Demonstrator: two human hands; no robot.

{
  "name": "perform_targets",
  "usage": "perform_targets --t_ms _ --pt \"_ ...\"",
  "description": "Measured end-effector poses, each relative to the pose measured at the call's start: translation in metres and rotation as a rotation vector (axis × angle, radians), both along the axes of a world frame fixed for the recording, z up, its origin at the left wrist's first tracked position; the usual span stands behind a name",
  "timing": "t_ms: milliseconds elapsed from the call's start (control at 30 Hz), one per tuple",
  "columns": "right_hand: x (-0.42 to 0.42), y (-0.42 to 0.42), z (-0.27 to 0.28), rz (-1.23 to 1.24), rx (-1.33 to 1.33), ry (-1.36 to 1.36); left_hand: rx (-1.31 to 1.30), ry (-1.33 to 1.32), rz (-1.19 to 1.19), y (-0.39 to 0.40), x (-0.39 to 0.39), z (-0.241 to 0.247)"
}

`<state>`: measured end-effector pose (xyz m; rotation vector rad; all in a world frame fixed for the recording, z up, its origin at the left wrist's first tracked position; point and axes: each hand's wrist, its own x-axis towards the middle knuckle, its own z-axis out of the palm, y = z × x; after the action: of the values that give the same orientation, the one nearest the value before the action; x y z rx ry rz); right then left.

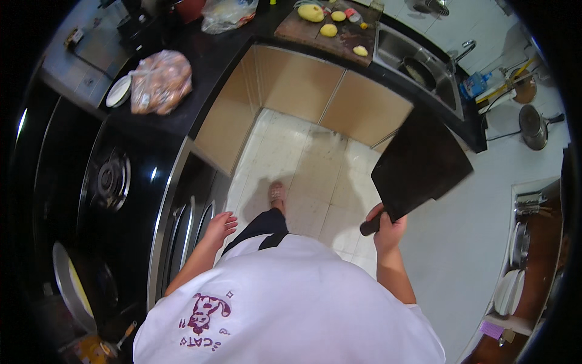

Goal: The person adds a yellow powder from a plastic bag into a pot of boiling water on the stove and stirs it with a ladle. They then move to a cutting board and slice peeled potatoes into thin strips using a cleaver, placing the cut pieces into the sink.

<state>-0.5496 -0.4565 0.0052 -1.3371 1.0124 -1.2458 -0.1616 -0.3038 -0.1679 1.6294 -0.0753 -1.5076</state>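
Note:
My right hand (390, 230) is closed around the handle of a large dark cleaver (423, 159), its broad blade raised toward the sink side. My left hand (221, 227) hangs near the stove cabinet's handles, with its fingers slightly apart and nothing in it. On the far counter, a wooden cutting board (295, 29) bears several peeled potatoes, one of them a large potato (311, 13) at the back. A smaller peeled piece (360, 50) lies near the board's front right corner.
Right of the board is a steel sink (395, 41) with a dark pan (417, 73) inside. At left are a bag of eggs (161, 82), a white bowl (119, 91), a gas burner (109, 177) and a wok (72, 286). A dish shelf (536, 255) stands at right.

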Motion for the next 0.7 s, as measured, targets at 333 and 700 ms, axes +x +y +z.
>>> perform_targets --t_ms 333,700 --pt "0.014 -0.178 0.045 -0.408 0.256 -0.091 -0.163 -0.215 -0.179 -0.264 0.035 0.004" --pt "-0.066 -0.293 0.004 -0.512 0.272 0.030 -0.828 -0.614 -0.718 -0.596 -0.122 0.093"
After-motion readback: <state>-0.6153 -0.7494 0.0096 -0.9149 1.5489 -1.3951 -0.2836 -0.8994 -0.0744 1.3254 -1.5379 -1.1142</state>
